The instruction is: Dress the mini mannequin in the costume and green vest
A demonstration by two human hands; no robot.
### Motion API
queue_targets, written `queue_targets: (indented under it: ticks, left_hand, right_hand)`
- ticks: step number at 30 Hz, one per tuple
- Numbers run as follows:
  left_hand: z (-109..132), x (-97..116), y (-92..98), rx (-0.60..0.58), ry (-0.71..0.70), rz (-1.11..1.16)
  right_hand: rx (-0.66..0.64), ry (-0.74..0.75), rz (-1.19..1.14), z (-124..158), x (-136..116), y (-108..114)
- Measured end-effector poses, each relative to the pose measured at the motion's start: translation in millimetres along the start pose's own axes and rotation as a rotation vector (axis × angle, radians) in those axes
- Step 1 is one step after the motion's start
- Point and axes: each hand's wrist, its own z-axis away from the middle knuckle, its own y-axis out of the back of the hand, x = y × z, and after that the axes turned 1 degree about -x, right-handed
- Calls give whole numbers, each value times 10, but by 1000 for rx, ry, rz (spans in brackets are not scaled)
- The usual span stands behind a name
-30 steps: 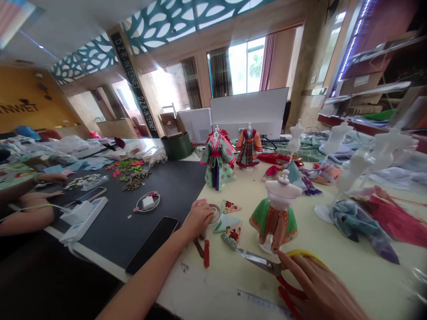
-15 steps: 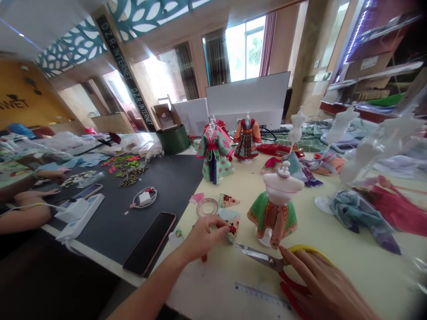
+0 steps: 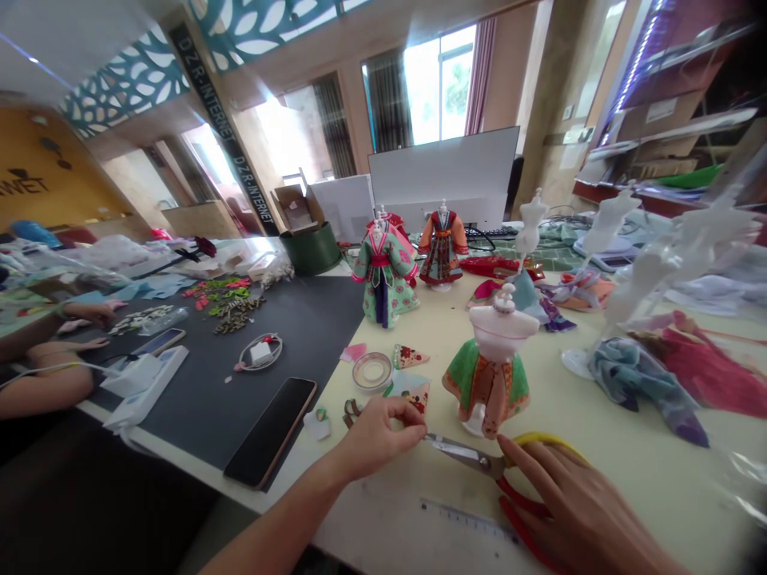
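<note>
My left hand (image 3: pixel 375 437) is pinched closed near the tip of the scissors (image 3: pixel 473 459), beside a small patterned fabric piece (image 3: pixel 418 394); what the fingers grip is too small to name. My right hand (image 3: pixel 575 515) lies over the scissors' red and yellow handles with its fingers stretched forward on them. Just beyond stands a small white mannequin (image 3: pixel 496 363) in a green and orange skirt. A clear tape roll (image 3: pixel 372 371) lies near it.
A black phone (image 3: pixel 272 432) lies on a dark mat at left. Two dressed mannequins (image 3: pixel 384 275) stand behind, with several bare white ones and loose cloth (image 3: pixel 641 382) at right. A clear ruler (image 3: pixel 470 521) sits near the table edge. Another person's arms (image 3: pixel 41 375) rest at far left.
My left hand came away from the tape roll, drew back toward me and pinched shut near the scissor tip. The right hand stayed on the scissors' handles.
</note>
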Motion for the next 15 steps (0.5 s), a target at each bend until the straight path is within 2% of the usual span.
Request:
queue_targets:
  ticks: [8,15]
  left_hand:
    - [11,-2,-45,51,-121,0]
    - [-11,60,-97,195,-263,16]
  right_hand:
    - [-7,-2,-10,-24,-8,34]
    - [2,-33,-13,-18,-11,52]
